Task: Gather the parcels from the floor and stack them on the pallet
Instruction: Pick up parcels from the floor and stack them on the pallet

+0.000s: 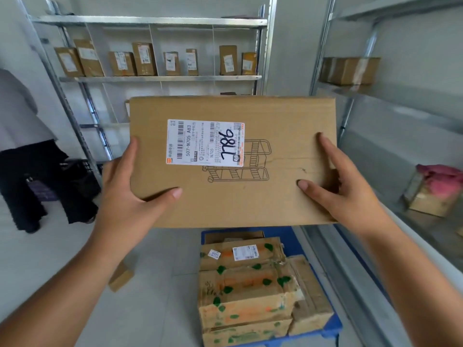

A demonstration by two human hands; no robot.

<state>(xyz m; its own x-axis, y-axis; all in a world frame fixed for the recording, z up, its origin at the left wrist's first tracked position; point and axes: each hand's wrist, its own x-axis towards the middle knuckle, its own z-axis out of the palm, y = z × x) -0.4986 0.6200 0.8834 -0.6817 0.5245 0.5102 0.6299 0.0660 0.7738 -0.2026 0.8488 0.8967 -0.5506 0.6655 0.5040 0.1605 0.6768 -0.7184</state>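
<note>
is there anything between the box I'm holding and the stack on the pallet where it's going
Nothing visible stands in the way. The left hand and right hand hold the flat box in the air, above the parcels already stacked on the blue pallet. Only open space shows between box and stack.

A box (233, 161) is held up between the left hand (125, 186) and the right hand (343, 186), a label (205, 142) being stuck on its face between the two thumbs, nearer the left fingers. Below the right fingers, parcels (250, 284) are stacked on a pallet (333, 326), and a small parcel (121, 276) lies on the floor below the left fingers. Behind the box, beyond the fingertips, stands a rack (160, 77) bearing upright parcels, with a second rack (390, 96) to the right of the right fingers and a person (22, 146) to the left of the left fingers.
</note>
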